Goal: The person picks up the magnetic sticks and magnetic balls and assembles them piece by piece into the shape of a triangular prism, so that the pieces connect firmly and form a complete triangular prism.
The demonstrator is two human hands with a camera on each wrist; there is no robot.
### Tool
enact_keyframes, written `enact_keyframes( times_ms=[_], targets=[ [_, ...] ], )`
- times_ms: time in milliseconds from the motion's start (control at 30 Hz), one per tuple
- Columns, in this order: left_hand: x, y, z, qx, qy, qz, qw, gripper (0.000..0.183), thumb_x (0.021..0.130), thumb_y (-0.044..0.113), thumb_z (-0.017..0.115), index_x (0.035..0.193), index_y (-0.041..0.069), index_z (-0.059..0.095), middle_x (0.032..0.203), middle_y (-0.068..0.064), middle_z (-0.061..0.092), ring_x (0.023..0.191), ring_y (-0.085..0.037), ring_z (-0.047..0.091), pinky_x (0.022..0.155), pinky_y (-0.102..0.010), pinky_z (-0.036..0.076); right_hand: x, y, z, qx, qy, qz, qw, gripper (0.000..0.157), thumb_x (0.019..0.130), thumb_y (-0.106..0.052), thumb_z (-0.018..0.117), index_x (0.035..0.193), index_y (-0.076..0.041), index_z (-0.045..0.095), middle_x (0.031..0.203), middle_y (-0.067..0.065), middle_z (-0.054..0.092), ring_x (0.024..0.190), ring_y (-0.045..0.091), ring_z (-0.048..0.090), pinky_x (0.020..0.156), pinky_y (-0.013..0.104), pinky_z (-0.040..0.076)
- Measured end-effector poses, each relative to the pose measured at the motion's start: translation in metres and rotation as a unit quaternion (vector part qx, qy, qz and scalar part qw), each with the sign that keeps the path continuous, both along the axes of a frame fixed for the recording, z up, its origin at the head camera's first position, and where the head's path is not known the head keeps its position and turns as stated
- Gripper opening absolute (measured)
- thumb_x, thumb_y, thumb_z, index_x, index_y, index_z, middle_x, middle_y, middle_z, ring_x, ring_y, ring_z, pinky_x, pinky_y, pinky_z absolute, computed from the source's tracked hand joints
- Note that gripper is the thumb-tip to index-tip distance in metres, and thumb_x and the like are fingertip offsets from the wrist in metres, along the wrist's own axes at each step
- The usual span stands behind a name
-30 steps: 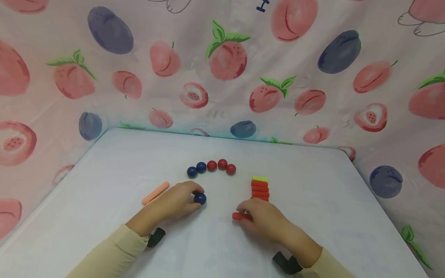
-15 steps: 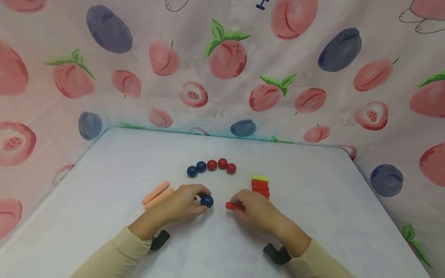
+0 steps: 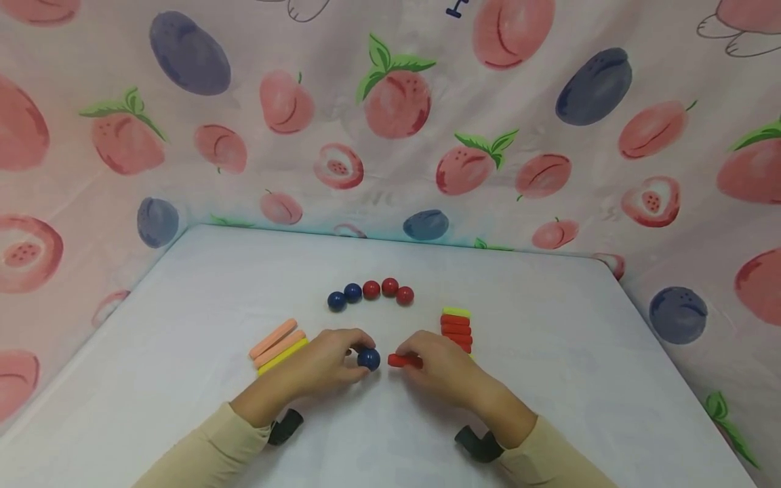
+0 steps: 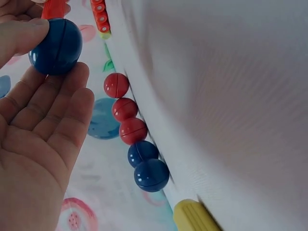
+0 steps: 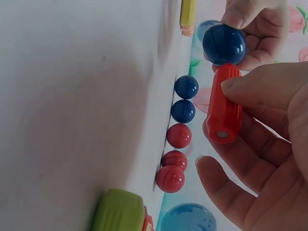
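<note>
In the head view, my left hand (image 3: 329, 359) pinches a glossy blue ball (image 3: 369, 359) between thumb and fingers. Opposite it, my right hand (image 3: 448, 369) pinches a short red magnetic rod (image 3: 399, 360), one end pointing at the ball. The right wrist view shows the rod's ridged sides and a grey disc in its near end; its far end is right at the blue ball (image 5: 224, 44). Both things are held over the white table (image 3: 366, 434). Spare fingers of the right hand spread loosely below the rod.
Beyond the hands, two blue balls (image 3: 336, 301) and three red balls (image 3: 389, 287) form a curved row. Long orange rods (image 3: 273, 339) and a yellow rod (image 3: 287, 355) lie by the left forearm. Several short red rods (image 3: 456, 330) and a yellow-green one (image 3: 456, 312) lie stacked side by side at right.
Both hands have moved toward each other, bringing the blue ball and red rod close together. A second orange rod and the long yellow rod have come into sight beside the left forearm.
</note>
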State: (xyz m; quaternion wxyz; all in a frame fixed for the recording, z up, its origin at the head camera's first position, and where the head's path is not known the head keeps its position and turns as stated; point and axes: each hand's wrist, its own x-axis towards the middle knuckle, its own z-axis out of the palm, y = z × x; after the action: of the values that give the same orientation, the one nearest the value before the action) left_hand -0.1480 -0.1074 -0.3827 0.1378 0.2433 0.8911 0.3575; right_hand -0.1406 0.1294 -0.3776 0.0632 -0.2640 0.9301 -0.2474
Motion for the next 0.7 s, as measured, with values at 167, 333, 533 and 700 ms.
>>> enact_keyframes(
  times_ms=[167, 333, 533, 700],
  targets=[
    [0.0007, 0.0, -0.0018, 0.001, 0.005, -0.002, 1.0, 0.033, 0.088, 0.014, 0.078, 0.12, 0.011, 0.066, 0.108, 0.004, 0.067, 0.104, -0.019, 0.061, 0.09, -0.037, 0.054, 0.0003, -0.0025, 0.0005, -0.001, 0.002, 0.005, 1.0, 0.026, 0.087, -0.013, 0.078, 0.113, -0.012, 0.072, 0.101, -0.004, 0.067, 0.095, 0.014, 0.062, 0.085, 0.032, 0.056],
    [0.0015, 0.0022, -0.0004, 0.004, 0.005, -0.004, 1.0, 0.032, 0.088, 0.013, 0.078, 0.118, 0.011, 0.067, 0.107, 0.004, 0.068, 0.102, -0.018, 0.062, 0.09, -0.037, 0.054, 0.0006, -0.0046, 0.0007, -0.004, 0.006, 0.015, 1.0, 0.027, 0.086, -0.012, 0.079, 0.112, -0.012, 0.072, 0.101, -0.004, 0.066, 0.093, 0.013, 0.061, 0.083, 0.03, 0.055],
    [0.002, 0.0031, -0.0001, 0.003, 0.01, -0.004, 0.9999, 0.031, 0.087, 0.012, 0.078, 0.116, 0.011, 0.068, 0.104, 0.005, 0.068, 0.1, -0.018, 0.062, 0.09, -0.038, 0.054, 0.0014, -0.006, -0.0003, -0.008, 0.009, 0.017, 1.0, 0.027, 0.086, -0.011, 0.079, 0.112, -0.01, 0.072, 0.101, -0.002, 0.066, 0.092, 0.013, 0.061, 0.082, 0.03, 0.056],
    [0.0032, -0.0008, -0.0012, 0.005, 0.017, 0.005, 0.9998, 0.031, 0.087, 0.011, 0.078, 0.116, 0.012, 0.068, 0.103, 0.007, 0.068, 0.102, -0.02, 0.063, 0.091, -0.041, 0.055, 0.0, -0.0005, -0.0028, -0.011, -0.024, -0.008, 1.0, 0.033, 0.087, -0.014, 0.079, 0.118, -0.009, 0.07, 0.107, -0.002, 0.066, 0.099, 0.016, 0.062, 0.087, 0.036, 0.055]
  ],
)
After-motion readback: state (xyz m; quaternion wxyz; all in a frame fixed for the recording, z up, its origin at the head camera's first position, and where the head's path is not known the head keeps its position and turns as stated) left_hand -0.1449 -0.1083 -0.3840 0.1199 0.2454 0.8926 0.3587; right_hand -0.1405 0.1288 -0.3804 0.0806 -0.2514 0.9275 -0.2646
